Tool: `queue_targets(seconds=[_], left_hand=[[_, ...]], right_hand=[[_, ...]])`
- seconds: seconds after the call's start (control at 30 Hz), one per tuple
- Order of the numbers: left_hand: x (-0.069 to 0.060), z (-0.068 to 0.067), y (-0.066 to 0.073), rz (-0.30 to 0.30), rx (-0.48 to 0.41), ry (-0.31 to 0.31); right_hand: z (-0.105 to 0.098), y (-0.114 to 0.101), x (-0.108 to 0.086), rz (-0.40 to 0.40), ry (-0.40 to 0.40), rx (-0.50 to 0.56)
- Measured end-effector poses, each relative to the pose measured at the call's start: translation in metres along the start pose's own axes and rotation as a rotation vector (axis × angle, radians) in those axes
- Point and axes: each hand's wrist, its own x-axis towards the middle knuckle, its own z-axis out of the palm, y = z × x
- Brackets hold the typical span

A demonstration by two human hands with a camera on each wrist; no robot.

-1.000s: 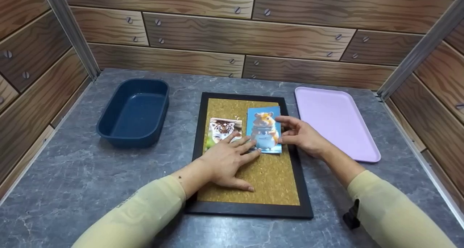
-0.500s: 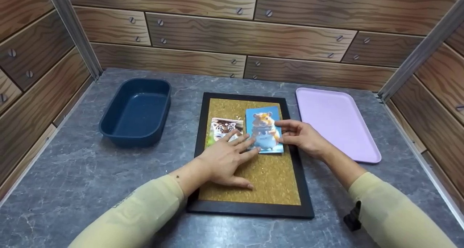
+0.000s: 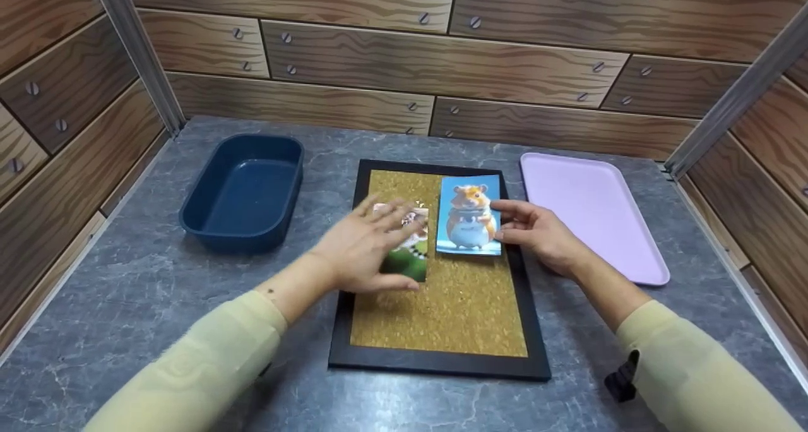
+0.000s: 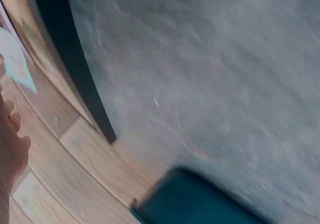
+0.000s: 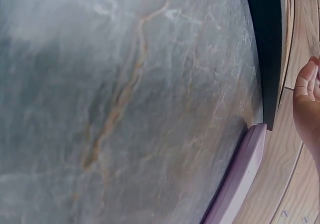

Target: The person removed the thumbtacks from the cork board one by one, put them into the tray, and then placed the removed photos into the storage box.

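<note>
A cork board [image 3: 435, 318] in a black frame lies at the table's middle. My right hand [image 3: 546, 239] pinches the right edge of the hamster card [image 3: 468, 220], which is over the board's upper right. My left hand [image 3: 360, 249], blurred, is spread with straight fingers above the tiger card [image 3: 407, 264] and partly covers it. Whether it touches that card I cannot tell. In the left wrist view the left hand [image 4: 11, 144] shows at the left edge; the right wrist view has the right hand [image 5: 307, 102] at its right edge.
On the left stands a dark blue bin [image 3: 243, 195], also partly visible in the left wrist view. A lilac tray [image 3: 590, 217] lies to the right of the board, near the right forearm. Wood-patterned walls enclose the grey table [image 3: 126, 280].
The left hand has moved left, off the hamster card, uncovering more of the tiger card's lower part. The hamster card has shifted slightly up and right and stands straighter, with the right hand.
</note>
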Motion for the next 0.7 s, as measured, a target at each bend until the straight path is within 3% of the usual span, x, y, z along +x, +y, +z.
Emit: queue_targets(seconds=[0.2,0.4,0.7], left_hand=[[-0.020,-0.015,-0.029,-0.099,-0.005,0.022],[-0.048,-0.028,-0.063,-0.203,-0.035,0.064],[-0.088,-0.034,-0.104,-0.367,-0.058,0.077]], right_hand=[[-0.001,-0.001,0.000,0.013,0.002,-0.007],[0.002,-0.006,0.000,0.013,-0.008,0.006],[0.009,-0.013,0.002,-0.014,-0.015,0.025]])
